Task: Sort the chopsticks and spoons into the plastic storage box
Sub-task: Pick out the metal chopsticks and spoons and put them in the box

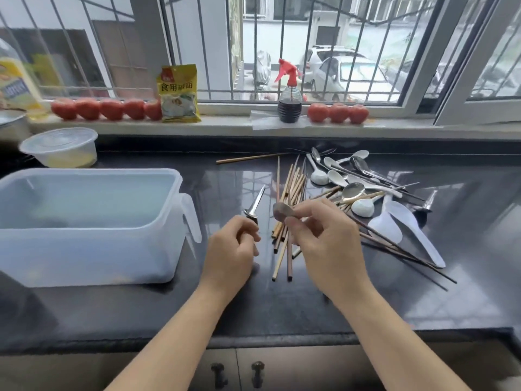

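Oil bottle: far left on the sill, partly cut off by the frame edge.
Lidded tub: round, clear, lid on, at the back left of the counter; something yellowish inside.
Plastic storage box: translucent, rectangular, open top, on the counter left of both hands; handle on its right end. Contents cannot be made out through the wall.
Tomatoes, left row: five in a line on the sill.
Yellow packet: upright against the window bars, just right of that row.
Metal utensil: shiny, handle pointing up and away, its lower end inside the left hand.
Left hand: fingers curled round the lower end of the metal utensil, beside the box handle.
Chopsticks: loose wooden bundle on the counter between and behind the hands; one lies apart, crosswise, further back; darker thin ones run out to the right under the spoons.
Metal spoon: bowl up, above the chopsticks.
Right hand: thumb and fingertips pinching the metal spoon.
Spray bottle: red trigger, dark liquid, on the sill.
Spoons: mixed pile, white and metal, right of the chopsticks.
White rice paddles: two, on the pile's near right side.
Tomatoes, right row: three on the sill.
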Available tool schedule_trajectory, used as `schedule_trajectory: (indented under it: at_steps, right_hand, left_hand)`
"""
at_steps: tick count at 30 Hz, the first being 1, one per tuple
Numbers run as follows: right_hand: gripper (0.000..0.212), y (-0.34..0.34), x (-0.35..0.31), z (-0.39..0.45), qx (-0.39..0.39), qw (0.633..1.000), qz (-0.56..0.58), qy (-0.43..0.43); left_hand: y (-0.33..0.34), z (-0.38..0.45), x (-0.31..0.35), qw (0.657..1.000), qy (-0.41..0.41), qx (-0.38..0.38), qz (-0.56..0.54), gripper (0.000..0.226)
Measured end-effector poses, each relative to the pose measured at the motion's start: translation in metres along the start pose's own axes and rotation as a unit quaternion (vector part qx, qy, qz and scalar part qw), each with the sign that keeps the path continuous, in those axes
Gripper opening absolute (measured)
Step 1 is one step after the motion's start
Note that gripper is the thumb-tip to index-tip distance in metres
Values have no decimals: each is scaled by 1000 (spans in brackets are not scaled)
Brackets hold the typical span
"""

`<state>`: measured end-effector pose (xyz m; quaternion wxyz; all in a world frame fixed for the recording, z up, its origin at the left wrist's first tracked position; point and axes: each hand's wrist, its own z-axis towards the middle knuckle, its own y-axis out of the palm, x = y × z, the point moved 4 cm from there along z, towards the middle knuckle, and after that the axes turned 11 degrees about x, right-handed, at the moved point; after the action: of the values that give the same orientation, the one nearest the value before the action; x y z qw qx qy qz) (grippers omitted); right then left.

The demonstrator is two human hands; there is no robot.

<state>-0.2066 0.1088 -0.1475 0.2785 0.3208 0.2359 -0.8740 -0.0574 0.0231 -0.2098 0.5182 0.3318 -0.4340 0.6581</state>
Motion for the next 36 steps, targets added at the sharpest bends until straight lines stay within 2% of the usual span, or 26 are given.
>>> schedule_trajectory:
  at_steps: [2, 4, 5, 7, 9, 11, 15, 16, 17, 20, 22, 24, 29, 31, 33, 36]
  right_hand:
    - [5, 5, -8, -18, -8, 996, 25, -82]
    - [2, 15, -4, -34, -30, 981, -32, -187]
    - [1, 20, 1, -39, -47, 970, -75, -228]
    - [9, 32, 10, -41, -89, 950, -142, -264]
    - [13, 43, 12, -41, -134, 939, -153, -276]
    - [16, 50, 8, -40, -152, 944, -129, -261]
    - [21, 51, 18, -14, -8, 986, -142, -84]
    - [22, 58, 25, -4, -17, 984, -172, -51]
    - [22, 70, 34, 5, -59, 974, -213, -42]
    - [29, 109, 53, 22, -206, 919, -324, -91]
    - [21, 125, 57, 25, -234, 897, -356, -121]
    - [13, 125, 54, 29, -202, 900, -352, -160]
    - [7, 75, 51, 62, -26, 969, -197, -147]
    - [8, 56, 50, 65, 32, 970, -151, -190]
    - [13, 49, 55, 58, 56, 961, -133, -235]
    - [20, 49, 64, 48, 36, 957, -119, -261]
  left_hand:
    - [-4, 4, -4, 987, -105, -23, -122, 26]
    - [-7, 3, -6, 963, -151, -54, -218, 30]
    - [-7, 1, -6, 949, -165, -81, -255, 40]
    - [-5, -3, -5, 938, -170, -129, -274, 53]
    - [-5, -3, -5, 947, -158, -136, -244, 40]
    - [-4, -1, -7, 956, -154, -111, -224, 25]
    - [-9, 2, -11, 956, -185, -31, -227, 20]
    - [-10, 2, -10, 958, -186, -23, -219, 20]
    - [-9, 2, -10, 961, -183, -21, -207, 20]
    - [-10, 1, -10, 969, -166, -18, -182, 24]
    - [-11, 1, -11, 970, -164, -9, -178, 25]
    - [-12, 2, -11, 970, -169, -10, -173, 26]
    - [-12, 2, -5, 961, -204, -49, -181, 23]
    - [-7, 8, 0, 945, -246, -48, -208, 20]
    - [4, 22, 2, 930, -288, -36, -224, 21]
    - [33, 53, -2, 905, -338, -30, -258, 23]
